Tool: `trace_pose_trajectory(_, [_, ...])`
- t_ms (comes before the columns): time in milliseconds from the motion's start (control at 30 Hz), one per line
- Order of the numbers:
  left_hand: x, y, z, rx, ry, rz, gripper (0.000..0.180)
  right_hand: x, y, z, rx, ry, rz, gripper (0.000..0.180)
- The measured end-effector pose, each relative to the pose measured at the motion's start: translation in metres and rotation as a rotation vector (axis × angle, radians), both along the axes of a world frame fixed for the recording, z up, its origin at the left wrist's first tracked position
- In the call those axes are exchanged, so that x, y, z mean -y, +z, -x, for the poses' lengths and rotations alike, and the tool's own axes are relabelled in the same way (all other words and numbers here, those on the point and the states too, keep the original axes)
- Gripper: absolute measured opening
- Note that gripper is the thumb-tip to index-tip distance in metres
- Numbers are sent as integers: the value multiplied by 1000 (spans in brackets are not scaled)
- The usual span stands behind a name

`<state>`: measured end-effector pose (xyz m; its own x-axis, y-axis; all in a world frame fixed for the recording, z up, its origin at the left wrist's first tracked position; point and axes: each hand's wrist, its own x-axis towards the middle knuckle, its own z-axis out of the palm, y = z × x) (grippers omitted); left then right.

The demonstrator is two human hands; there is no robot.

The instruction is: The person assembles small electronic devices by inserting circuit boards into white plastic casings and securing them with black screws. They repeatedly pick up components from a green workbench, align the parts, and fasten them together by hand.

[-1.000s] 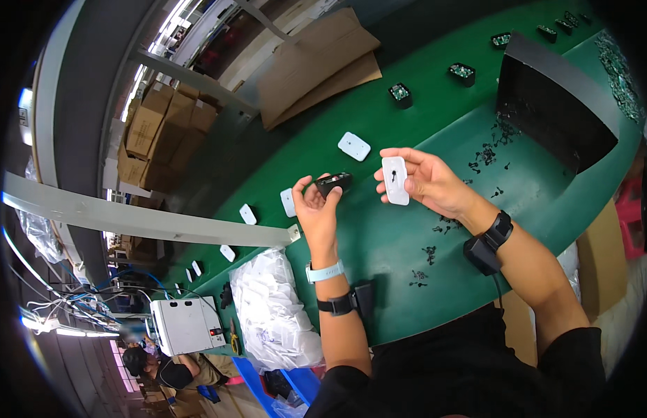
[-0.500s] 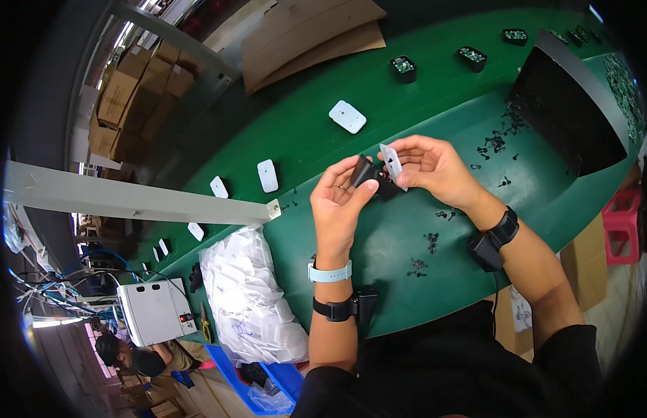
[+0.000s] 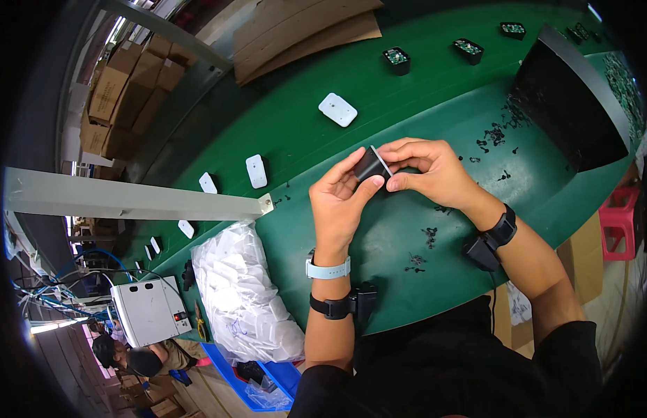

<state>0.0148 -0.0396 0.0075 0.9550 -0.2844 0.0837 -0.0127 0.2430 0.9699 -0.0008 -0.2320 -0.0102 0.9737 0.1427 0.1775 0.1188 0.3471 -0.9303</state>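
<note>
In my left hand [image 3: 335, 203] is a small black plastic case [image 3: 368, 166], gripped between thumb and fingers. A thin white cover plate [image 3: 381, 160], seen nearly edge-on, lies against the open side of the case. My right hand [image 3: 434, 171] pinches the plate with thumb and fingertips, its palm turned toward the case. Both hands are closed over the green table. The inside of the case is hidden. Small black screws [image 3: 429, 237] lie scattered on the table near my right forearm.
White-covered cases [image 3: 337, 110] and black cases with circuit boards [image 3: 397, 60] stand on the green belt beyond. A bag of white covers [image 3: 243, 292] lies at left, beneath a metal bar [image 3: 135, 197]. A black bin [image 3: 571, 104] and more screws [image 3: 496, 132] are at right.
The white plate, earlier tilted away from the black case, now sits against it. My hands have come closer together, and the case has turned. The whole view has shifted slightly.
</note>
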Motion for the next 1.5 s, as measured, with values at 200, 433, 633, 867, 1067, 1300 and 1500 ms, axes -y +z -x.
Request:
trace_pose_trajectory(200, [3, -4, 1, -9, 54, 42, 45, -2, 5, 2, 164, -149, 299, 34])
trace_pose_trajectory(433, [15, -8, 6, -205, 117, 154, 39, -7, 3, 4, 451, -443, 593, 32])
trace_pose_trajectory(633, [20, -2, -5, -128, 230, 36, 34, -9, 9, 10, 565, -333, 676, 42])
trace_pose_trajectory(867, [-51, -1, -103, 42, 464, -564, 30, -5, 15, 10, 616, -270, 641, 27])
trace_pose_trajectory(1067, [-79, -38, -143, 536, 604, -1310, 23, 0, 14, 9, 643, -197, 607, 13])
trace_pose_trajectory(1300, [-103, -35, -149, 240, 574, -1206, 28, 3, 16, 13, 625, -169, 659, 10])
trace_pose_trajectory(1500, [-100, -15, -119, 581, 696, -1332, 49, -1, 21, 18, 682, -173, 648, 10])
